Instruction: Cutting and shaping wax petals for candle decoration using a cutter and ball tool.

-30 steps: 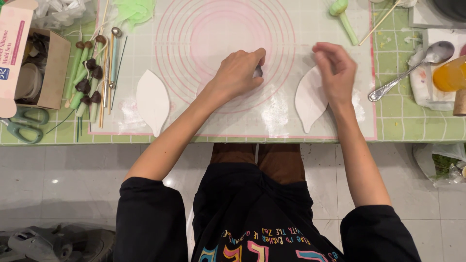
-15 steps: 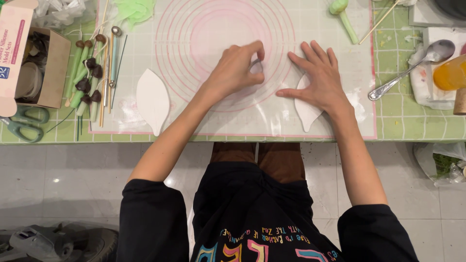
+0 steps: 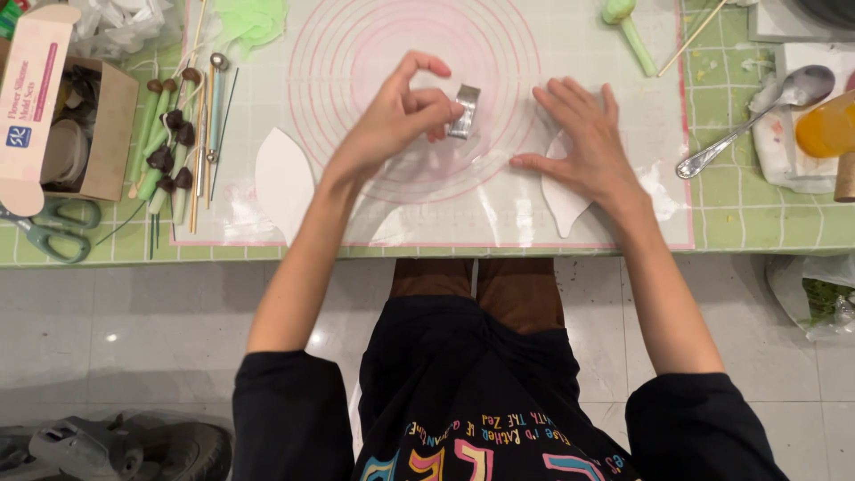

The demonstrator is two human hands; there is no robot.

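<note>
- The left hand (image 3: 392,120) pinches a small shiny metal cutter (image 3: 465,110) between thumb and fingertips, holding it over the ringed pink-and-clear rolling mat (image 3: 356,44).
- The cutter sits at the right tips of that hand, its long axis running roughly near to far, tilted slightly; its lower end is close to the mat, though contact cannot be made out.
- The right hand (image 3: 588,147) lies flat, fingers spread and holding nothing, pressing on a white leaf-shaped piece of rolled paste (image 3: 563,207).
- That piece points its tip toward the near edge of the mat, long axis near to far; most of it is hidden under the palm.
- The two hands are near each other, a narrow gap of bare mat between cutter and right fingertips.
- A second white leaf-shaped piece (image 3: 283,178) lies to the left, well apart from the left hand, pointed ends near and far.
- The middle rings of the mat are open; the near table edge runs just below both wrists.
- Left of the mat lie green-stemmed modelling tools (image 3: 165,147), green scissors (image 3: 55,230) and a cardboard box (image 3: 98,134); a metal spoon (image 3: 748,125) lies to the right.
</note>
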